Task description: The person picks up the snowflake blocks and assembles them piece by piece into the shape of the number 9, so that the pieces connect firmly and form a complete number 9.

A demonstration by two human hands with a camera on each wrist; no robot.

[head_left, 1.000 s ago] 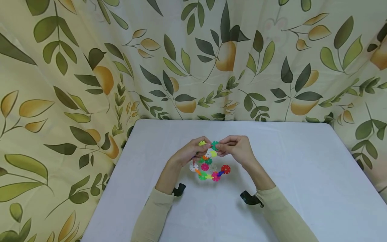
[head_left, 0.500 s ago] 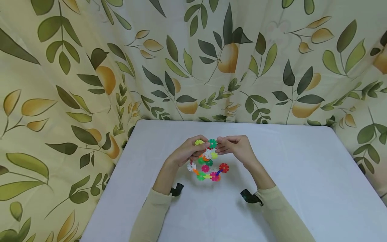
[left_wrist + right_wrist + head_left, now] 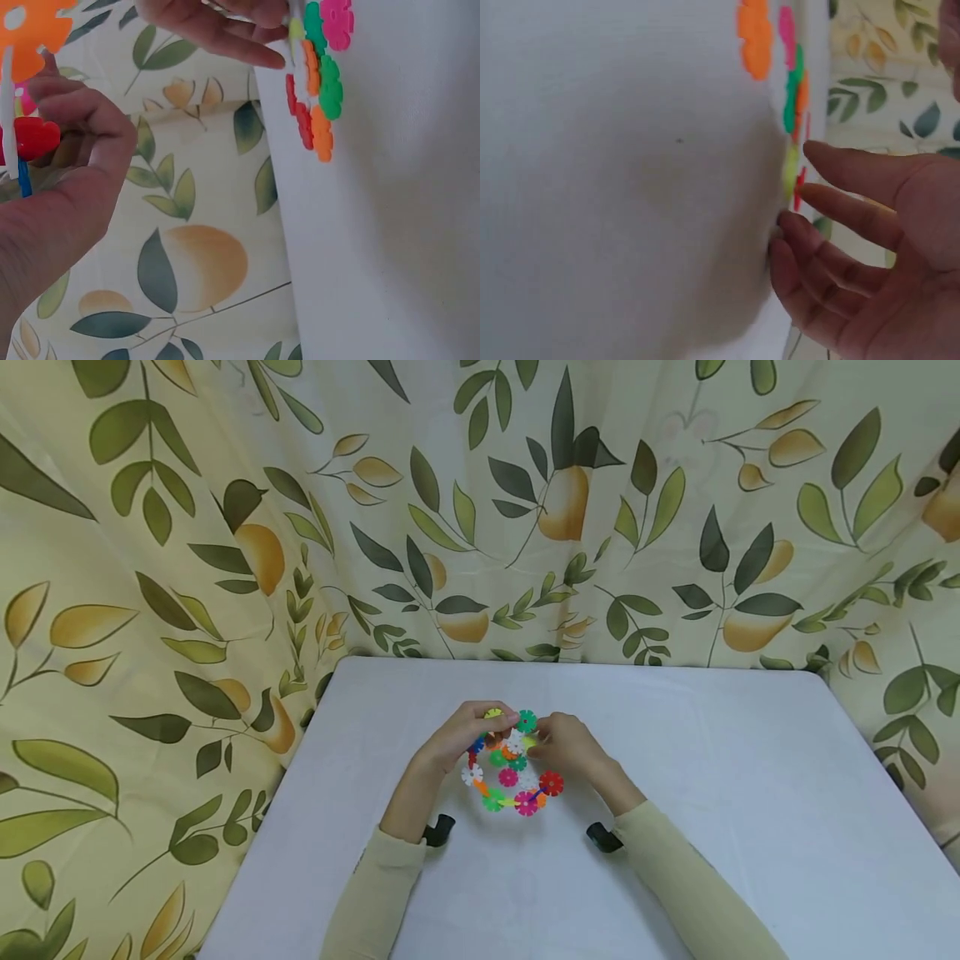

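A ring-like chain of colourful notched discs, with a red disc (image 3: 551,783) at its right end, hangs between the hands. The left hand (image 3: 461,735) pinches its upper left part, beside a green disc (image 3: 527,721). In the left wrist view, the left hand (image 3: 75,165) has its fingers curled behind a red disc (image 3: 37,139) and an orange one (image 3: 30,34). The right hand (image 3: 573,745) is at the chain's right side. In the right wrist view, the right hand's (image 3: 870,240) thumb and fingers stand apart beside a yellow-green disc (image 3: 790,169); whether they touch it is unclear.
The white-covered table (image 3: 750,777) lies beneath both hands, and a leaf-and-fruit patterned curtain (image 3: 465,510) hangs behind it and to the left. Black devices (image 3: 440,831) show at both wrists.
The right hand has moved from the upper green disc down and toward the wearer, to the chain's right side. The left hand stays nearly in place, and the chain's lower part has shifted slightly.
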